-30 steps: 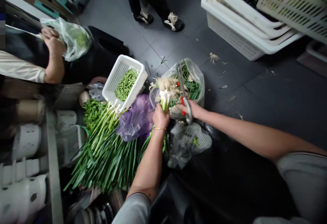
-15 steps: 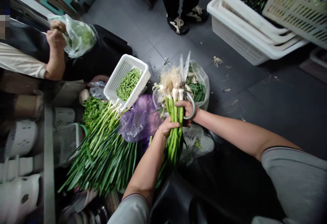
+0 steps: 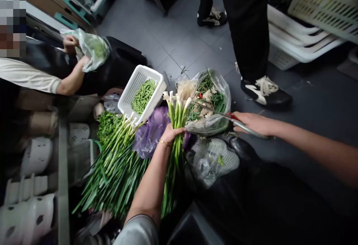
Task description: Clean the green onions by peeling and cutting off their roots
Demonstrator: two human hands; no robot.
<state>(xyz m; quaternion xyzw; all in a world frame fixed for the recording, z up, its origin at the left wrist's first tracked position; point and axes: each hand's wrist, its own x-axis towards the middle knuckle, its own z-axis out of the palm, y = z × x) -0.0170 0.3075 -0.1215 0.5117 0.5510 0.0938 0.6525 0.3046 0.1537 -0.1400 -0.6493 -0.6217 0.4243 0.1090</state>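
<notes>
My left hand (image 3: 171,133) is closed around a bunch of green garlic (image 3: 176,112), white ends and pale hairy roots upward, long leaves hanging below. Off to the right, my right hand (image 3: 250,122) grips a pair of scissors (image 3: 253,132); the blades point left, over a clear plastic bag (image 3: 223,123). Cut roots and green trimmings (image 3: 207,99) lie in that bag, just behind the bunch. To the left of my left arm rests a large pile of green garlic (image 3: 117,166), beside a purple plastic bag (image 3: 149,137).
A white basket of green beans (image 3: 124,101) stands beyond the purple bag. A person's shoe (image 3: 265,91) is on the floor close to my right hand. Another person (image 3: 69,82) at left handles a bag of greens (image 3: 97,51). White crates (image 3: 304,47) are stacked at right.
My right hand with the scissors has moved right, away from the bunch. My left hand has shifted slightly left with the green garlic. The standing person has stepped closer on the right.
</notes>
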